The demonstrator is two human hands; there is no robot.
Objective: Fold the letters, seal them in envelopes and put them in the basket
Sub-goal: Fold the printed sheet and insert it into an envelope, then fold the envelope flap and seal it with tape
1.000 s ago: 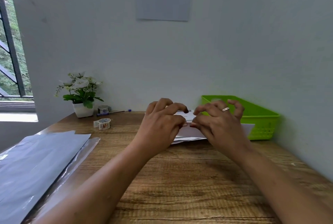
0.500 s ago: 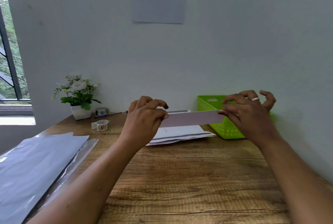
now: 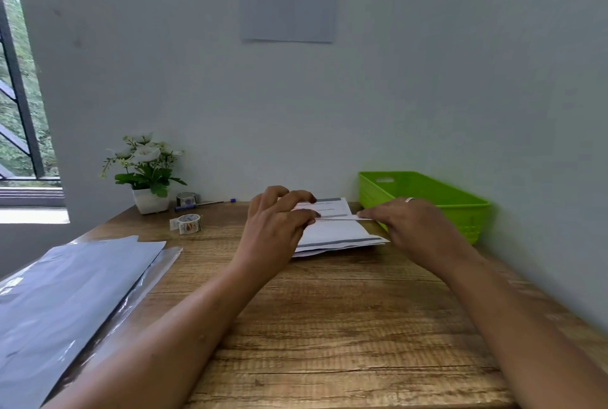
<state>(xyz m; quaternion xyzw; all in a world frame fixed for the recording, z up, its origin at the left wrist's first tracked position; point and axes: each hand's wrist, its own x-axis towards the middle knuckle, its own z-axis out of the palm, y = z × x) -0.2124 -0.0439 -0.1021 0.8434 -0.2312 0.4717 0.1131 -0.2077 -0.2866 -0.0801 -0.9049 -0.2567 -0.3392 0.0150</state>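
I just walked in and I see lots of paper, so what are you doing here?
A person's left hand and right hand each pinch one end of a folded letter. It is a fingertip grip that holds the letter flat just over a stack of papers on the wooden table. The letter is not in an envelope yet. The green basket waits to the right, by the wall, and a tape roll sits off to the left.

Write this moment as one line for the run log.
stage: folding | left hand: pinches folded letter | right hand: pinches folded letter | paper stack: beneath it
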